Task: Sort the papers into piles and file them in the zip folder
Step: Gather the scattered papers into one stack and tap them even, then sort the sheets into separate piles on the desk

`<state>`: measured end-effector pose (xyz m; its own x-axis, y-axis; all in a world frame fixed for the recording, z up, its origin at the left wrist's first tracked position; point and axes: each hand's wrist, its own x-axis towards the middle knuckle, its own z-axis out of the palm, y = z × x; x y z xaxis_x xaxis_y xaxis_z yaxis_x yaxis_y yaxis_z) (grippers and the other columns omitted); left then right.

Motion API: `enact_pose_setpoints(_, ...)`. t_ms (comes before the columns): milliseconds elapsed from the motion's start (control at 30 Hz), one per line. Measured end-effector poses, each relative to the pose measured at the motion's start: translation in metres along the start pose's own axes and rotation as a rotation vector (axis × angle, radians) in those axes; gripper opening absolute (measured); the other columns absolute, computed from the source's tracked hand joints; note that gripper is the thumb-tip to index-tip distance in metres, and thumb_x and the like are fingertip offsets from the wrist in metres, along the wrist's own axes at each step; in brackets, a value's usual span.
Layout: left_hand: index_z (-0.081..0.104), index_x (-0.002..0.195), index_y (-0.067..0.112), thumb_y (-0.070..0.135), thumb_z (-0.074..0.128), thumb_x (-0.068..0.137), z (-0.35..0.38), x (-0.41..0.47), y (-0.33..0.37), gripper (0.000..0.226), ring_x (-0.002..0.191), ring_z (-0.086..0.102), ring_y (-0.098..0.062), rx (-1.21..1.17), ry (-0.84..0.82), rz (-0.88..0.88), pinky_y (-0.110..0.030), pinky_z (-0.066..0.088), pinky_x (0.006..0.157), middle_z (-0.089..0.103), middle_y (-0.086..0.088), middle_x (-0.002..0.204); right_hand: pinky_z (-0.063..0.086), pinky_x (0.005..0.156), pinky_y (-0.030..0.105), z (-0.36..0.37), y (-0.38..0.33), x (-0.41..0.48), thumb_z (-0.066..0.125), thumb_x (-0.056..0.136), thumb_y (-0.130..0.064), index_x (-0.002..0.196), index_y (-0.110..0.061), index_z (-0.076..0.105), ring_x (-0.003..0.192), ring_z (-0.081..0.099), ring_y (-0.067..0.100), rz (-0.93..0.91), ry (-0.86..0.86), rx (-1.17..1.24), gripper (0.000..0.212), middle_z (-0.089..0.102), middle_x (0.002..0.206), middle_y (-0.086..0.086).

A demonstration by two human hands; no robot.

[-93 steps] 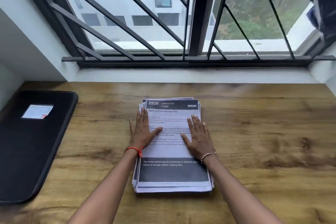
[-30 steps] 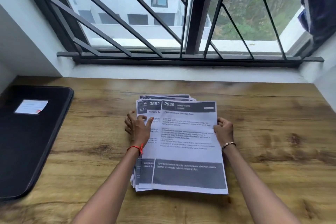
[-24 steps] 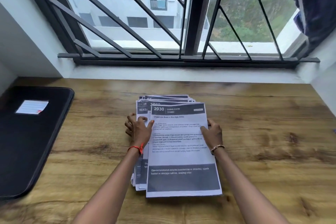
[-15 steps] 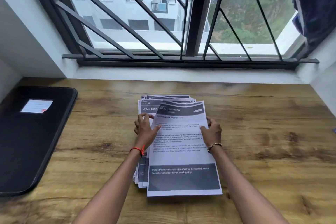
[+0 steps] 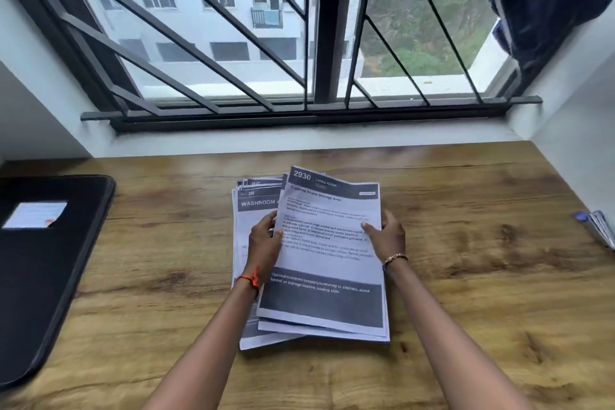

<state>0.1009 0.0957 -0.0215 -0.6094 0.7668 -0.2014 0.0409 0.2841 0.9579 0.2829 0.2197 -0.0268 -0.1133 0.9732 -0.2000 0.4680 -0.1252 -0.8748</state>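
A stack of printed papers (image 5: 249,219) lies in the middle of the wooden table (image 5: 466,276); its exposed top page reads "WASHROOM". Lifted a little off that stack is a thin bunch of sheets headed "2930 LIVING ROOM" (image 5: 327,263). My left hand (image 5: 264,241) grips the bunch's left edge and my right hand (image 5: 387,236) grips its right edge, thumb on top. The black zip folder (image 5: 43,276) lies shut at the table's left edge, with a white label on its cover.
A barred window and white sill run along the far side of the table. White walls close in on both sides. A blue pen and some small papers (image 5: 597,229) lie at the table's right edge. Dark blue cloth (image 5: 549,0) hangs at the upper right.
Both hands went from lying flat on the stack to gripping the top sheets' edges. The "2930" bunch has come up off the stack and shifted right, baring the "WASHROOM" page.
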Motion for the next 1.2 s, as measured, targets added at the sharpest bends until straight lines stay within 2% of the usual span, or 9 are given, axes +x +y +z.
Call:
enact_pose_setpoints(67, 0.061, 0.112, 0.017, -0.01, 0.047, 0.088, 0.007, 0.004, 0.002, 0.039, 0.073, 0.065, 0.004, -0.047, -0.011, -0.014, -0.013, 0.051, 0.064, 0.067, 0.0, 0.1, 0.041, 0.073, 0.022, -0.006, 0.002, 0.001, 0.065, 0.081, -0.004, 0.108, 0.0, 0.06, 0.09, 0.061, 0.023, 0.026, 0.023, -0.04, 0.028, 0.067, 0.105, 0.014)
enact_pose_setpoints(233, 0.064, 0.109, 0.018, -0.013, 0.038, 0.086, 0.032, 0.014, 0.013, 0.046, 0.084, 0.066, -0.015, -0.055, -0.06, -0.025, -0.027, 0.057, 0.072, 0.07, -0.003, 0.1, 0.038, 0.063, 0.019, -0.026, 0.012, 0.01, 0.058, 0.081, 0.006, 0.103, 0.003, 0.066, 0.084, 0.054, 0.014, 0.041, -0.008, -0.115, 0.023, 0.068, 0.105, 0.016)
enact_pose_setpoints(367, 0.064, 0.109, 0.015, -0.01, 0.038, 0.089, 0.071, 0.022, 0.026, 0.042, 0.087, 0.068, -0.025, -0.077, -0.129, -0.024, -0.041, 0.058, 0.076, 0.07, -0.007, 0.101, 0.045, 0.07, 0.028, -0.059, 0.016, 0.027, 0.055, 0.078, 0.011, 0.1, 0.004, 0.067, 0.089, 0.063, 0.027, 0.037, 0.063, -0.118, 0.027, 0.07, 0.101, 0.018)
enact_pose_setpoints(500, 0.06, 0.119, 0.009, -0.012, 0.037, 0.085, 0.125, 0.032, 0.04, 0.047, 0.095, 0.067, -0.027, -0.05, -0.203, 0.02, -0.045, 0.056, 0.082, 0.068, -0.011, 0.109, 0.034, 0.061, 0.019, -0.106, 0.02, 0.053, 0.053, 0.078, 0.012, 0.102, 0.003, 0.067, 0.085, 0.055, 0.014, -0.003, 0.116, -0.17, 0.029, 0.069, 0.103, 0.017)
enact_pose_setpoints(633, 0.061, 0.106, 0.014, -0.011, 0.037, 0.083, 0.188, 0.036, 0.052, 0.041, 0.1, 0.064, -0.025, 0.013, -0.229, 0.055, -0.043, 0.055, 0.086, 0.067, -0.007, 0.111, 0.043, 0.087, 0.024, -0.155, 0.035, 0.094, 0.051, 0.08, 0.009, 0.12, 0.006, 0.057, 0.112, 0.058, 0.026, 0.017, 0.146, -0.248, 0.041, 0.061, 0.122, 0.019)
enact_pose_setpoints(733, 0.061, 0.11, 0.009, -0.014, 0.035, 0.08, 0.233, 0.033, 0.059, 0.046, 0.102, 0.062, -0.024, 0.033, -0.27, 0.043, -0.037, 0.053, 0.088, 0.066, -0.008, 0.112, 0.032, 0.104, 0.024, -0.192, 0.044, 0.12, 0.047, 0.086, 0.009, 0.131, 0.009, 0.045, 0.128, 0.045, 0.029, 0.044, 0.161, -0.328, 0.045, 0.048, 0.136, 0.021)
enact_pose_setpoints(933, 0.07, 0.095, 0.002, -0.001, 0.054, 0.086, 0.291, 0.035, 0.062, 0.02, 0.072, 0.062, -0.024, 0.15, -0.377, 0.143, -0.039, 0.05, 0.063, 0.068, -0.02, 0.093, 0.034, 0.106, 0.037, -0.243, 0.068, 0.162, 0.045, 0.088, 0.008, 0.134, 0.006, 0.042, 0.128, 0.041, 0.037, 0.073, 0.167, -0.486, 0.046, 0.042, 0.139, 0.024)
enact_pose_setpoints(1033, 0.069, 0.084, 0.005, -0.002, 0.056, 0.084, 0.314, 0.042, 0.056, 0.014, 0.061, 0.057, -0.002, 0.208, -0.476, 0.128, -0.027, 0.047, 0.057, 0.071, -0.014, 0.089, 0.035, 0.106, 0.041, -0.262, 0.083, 0.177, 0.045, 0.088, 0.007, 0.135, 0.005, 0.041, 0.128, 0.041, 0.038, 0.1, 0.148, -0.535, 0.047, 0.04, 0.14, 0.024)
enact_pose_setpoints(1200, 0.057, 0.079, -0.009, -0.012, 0.049, 0.079, 0.335, 0.042, 0.056, 0.009, 0.077, 0.052, -0.026, 0.294, -0.516, 0.074, -0.029, 0.037, 0.069, 0.053, -0.013, 0.086, 0.036, 0.103, 0.039, -0.276, 0.099, 0.188, 0.043, 0.089, 0.006, 0.136, 0.005, 0.037, 0.128, 0.039, 0.038, 0.138, 0.115, -0.609, 0.047, 0.034, 0.142, 0.025)
